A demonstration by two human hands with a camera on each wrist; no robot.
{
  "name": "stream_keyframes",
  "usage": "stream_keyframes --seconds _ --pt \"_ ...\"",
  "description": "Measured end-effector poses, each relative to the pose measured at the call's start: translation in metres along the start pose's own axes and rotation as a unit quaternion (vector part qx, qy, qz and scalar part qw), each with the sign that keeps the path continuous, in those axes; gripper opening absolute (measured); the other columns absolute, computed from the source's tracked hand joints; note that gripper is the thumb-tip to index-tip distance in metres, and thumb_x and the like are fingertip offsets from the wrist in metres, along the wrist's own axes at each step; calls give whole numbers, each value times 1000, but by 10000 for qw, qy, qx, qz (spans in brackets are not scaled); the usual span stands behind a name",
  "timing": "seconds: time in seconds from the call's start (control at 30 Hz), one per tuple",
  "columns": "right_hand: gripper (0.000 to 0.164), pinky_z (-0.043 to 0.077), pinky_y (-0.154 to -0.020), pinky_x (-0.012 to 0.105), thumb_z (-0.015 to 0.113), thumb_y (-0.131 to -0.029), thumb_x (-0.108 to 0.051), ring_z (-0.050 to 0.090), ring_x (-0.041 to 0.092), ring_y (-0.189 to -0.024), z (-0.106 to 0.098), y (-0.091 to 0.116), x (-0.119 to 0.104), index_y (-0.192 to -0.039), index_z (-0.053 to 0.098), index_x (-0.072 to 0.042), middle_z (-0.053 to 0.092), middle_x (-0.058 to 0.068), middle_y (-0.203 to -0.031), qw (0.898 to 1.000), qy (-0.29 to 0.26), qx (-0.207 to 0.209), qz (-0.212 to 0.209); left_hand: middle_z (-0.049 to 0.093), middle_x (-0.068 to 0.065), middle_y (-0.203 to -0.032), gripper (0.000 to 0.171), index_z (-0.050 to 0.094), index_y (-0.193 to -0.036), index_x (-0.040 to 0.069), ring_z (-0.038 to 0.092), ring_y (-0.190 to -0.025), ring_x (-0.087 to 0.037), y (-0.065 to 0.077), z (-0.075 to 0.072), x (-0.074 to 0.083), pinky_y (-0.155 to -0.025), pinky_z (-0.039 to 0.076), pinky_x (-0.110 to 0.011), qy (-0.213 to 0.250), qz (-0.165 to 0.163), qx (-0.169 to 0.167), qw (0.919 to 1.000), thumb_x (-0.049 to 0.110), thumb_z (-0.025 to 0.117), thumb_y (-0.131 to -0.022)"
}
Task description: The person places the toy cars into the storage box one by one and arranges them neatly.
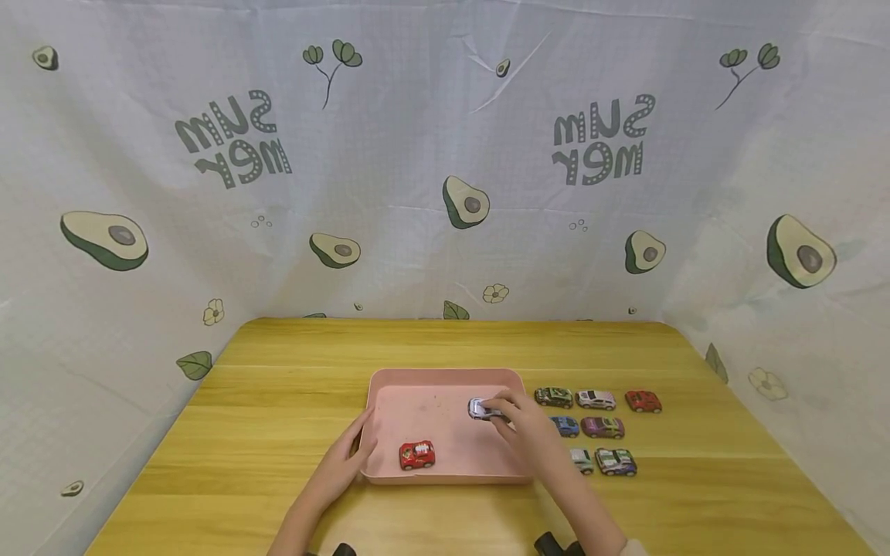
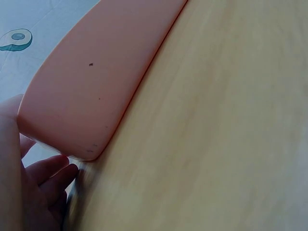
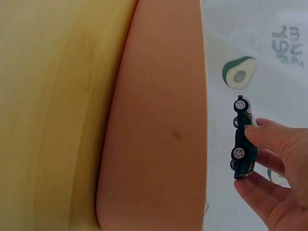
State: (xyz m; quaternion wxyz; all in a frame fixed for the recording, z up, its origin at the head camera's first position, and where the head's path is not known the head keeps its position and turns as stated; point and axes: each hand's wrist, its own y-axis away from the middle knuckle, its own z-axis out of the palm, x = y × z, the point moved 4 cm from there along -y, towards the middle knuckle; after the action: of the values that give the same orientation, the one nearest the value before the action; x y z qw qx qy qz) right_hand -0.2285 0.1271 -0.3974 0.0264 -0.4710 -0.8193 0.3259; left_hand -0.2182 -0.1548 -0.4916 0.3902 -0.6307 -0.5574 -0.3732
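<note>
In the head view my right hand pinches a small pale toy car over the right half of the pink tray. The right wrist view shows that toy car above the tray's rim, its wheels and dark underside facing the camera, with thumb and fingers on its sides. At the tray's left wall, my left hand holds the edge, thumb over the rim and the other fingers outside. A red toy car sits inside the tray, near its front left.
Right of the tray, several toy cars stand in loose rows on the wooden table, among them a green one, a purple one and a red one. My right forearm partly covers the nearer ones. A printed curtain hangs behind.
</note>
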Motion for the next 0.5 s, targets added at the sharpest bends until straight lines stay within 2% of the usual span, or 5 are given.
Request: stream_keyframes --seconds 0.23,0.4,0.5 --pt "22 53 -73 26 74 -72 -8 58 13 -86 19 -7 -18 -91 70 -16 61 -2 -92 9986 14 32 -522 31 -7 -148 55 33 -141 26 25 -137 -29 0 -1 1 -113 21 -49 -59 -18 -1 10000 35 52 -91" --pt "19 52 -78 26 69 -78 -11 58 12 -90 34 -14 -30 -96 69 -18 61 -3 -97 9979 14 -542 -351 31 -7 -148 54 33 -141 26 25 -137 -31 1 -1 1 -112 21 -51 -56 -34 -4 10000 35 52 -91" --pt "17 52 -78 26 66 -81 -11 57 11 -90 45 -16 -36 -96 68 -19 60 -4 -98 9971 -111 -684 -324 31 -7 -148 54 33 -141 26 25 -137 -30 1 -1 1 -113 21 -51 -46 -38 -8 10000 34 52 -91"
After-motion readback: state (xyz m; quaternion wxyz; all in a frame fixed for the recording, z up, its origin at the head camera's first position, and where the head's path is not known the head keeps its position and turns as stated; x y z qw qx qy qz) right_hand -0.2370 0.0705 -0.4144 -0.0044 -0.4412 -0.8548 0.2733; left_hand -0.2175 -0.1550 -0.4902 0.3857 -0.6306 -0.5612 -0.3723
